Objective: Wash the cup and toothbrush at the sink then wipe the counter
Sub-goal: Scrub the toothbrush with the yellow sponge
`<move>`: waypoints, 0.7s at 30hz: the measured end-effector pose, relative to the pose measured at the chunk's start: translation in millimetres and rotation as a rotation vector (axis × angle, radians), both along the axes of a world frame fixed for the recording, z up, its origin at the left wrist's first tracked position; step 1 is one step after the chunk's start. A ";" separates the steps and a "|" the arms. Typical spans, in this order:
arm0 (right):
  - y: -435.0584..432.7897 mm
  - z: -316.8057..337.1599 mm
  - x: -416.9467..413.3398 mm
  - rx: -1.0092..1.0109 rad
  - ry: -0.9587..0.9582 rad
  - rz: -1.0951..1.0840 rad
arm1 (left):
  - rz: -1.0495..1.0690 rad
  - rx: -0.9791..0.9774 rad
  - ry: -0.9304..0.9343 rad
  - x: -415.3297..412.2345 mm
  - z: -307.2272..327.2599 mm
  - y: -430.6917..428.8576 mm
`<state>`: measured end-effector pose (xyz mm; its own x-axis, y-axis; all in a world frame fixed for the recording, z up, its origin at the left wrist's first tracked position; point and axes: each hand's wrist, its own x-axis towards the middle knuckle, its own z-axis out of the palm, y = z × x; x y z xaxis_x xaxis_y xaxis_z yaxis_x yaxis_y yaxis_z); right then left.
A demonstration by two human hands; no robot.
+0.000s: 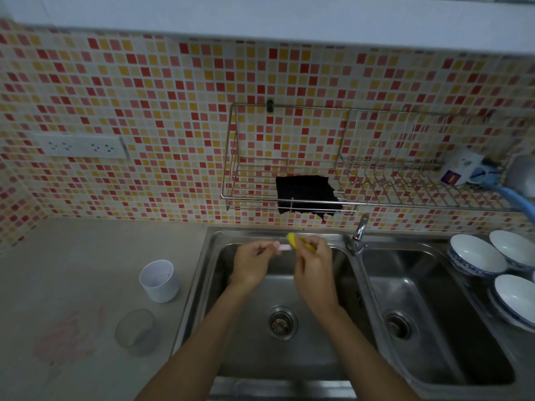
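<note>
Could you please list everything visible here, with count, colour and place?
Toothbrush: one, pink, held over left basin.
Sponge: one, yellow, against the toothbrush.
Cup: one, white, counter left of sink.
Clear cup: one, transparent, nearer on counter.
Sink: one, steel, double basin.
Tap: one, chrome, behind the divider.
Rack: one, wire, on wall.
Cloth: one, black, hanging on rack.
Bowls: three, white and blue, right.
Left hand: holds toothbrush.
Right hand: holds sponge.

1. We can read no text anywhere in this view.
2. We see a stamped mark on the sink (358,296) divider, too blurred to make out.
3. We see a printed package (460,170) on the wire rack (231,195); its label is illegible.
</note>
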<state>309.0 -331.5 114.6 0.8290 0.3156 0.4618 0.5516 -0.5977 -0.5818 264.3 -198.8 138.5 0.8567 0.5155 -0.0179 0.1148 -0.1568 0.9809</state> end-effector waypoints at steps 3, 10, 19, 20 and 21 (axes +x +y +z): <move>1.3 0.5 0.0 -0.013 0.014 -0.114 | 0.033 0.025 -0.005 1.6 -4.7 -0.5; 3.7 4.3 -3.8 -0.039 0.020 -0.083 | 0.024 0.089 -0.040 1.5 -3.2 -1.4; -1.8 14.1 11.0 -0.230 -0.202 -0.019 | -0.081 0.068 -0.037 -0.3 -3.1 6.4; -3.7 13.7 14.5 -0.267 -0.249 -0.003 | -0.092 0.073 -0.038 -1.5 -2.8 6.2; -5.3 13.4 17.3 -0.316 -0.292 0.017 | -0.111 0.080 -0.048 -2.4 -2.9 6.3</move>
<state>326.3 -336.7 128.0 0.6708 0.4921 0.5548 0.6777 -0.7106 -0.1890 261.9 -192.6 135.6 0.9074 0.4158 0.0616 0.0458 -0.2435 0.9688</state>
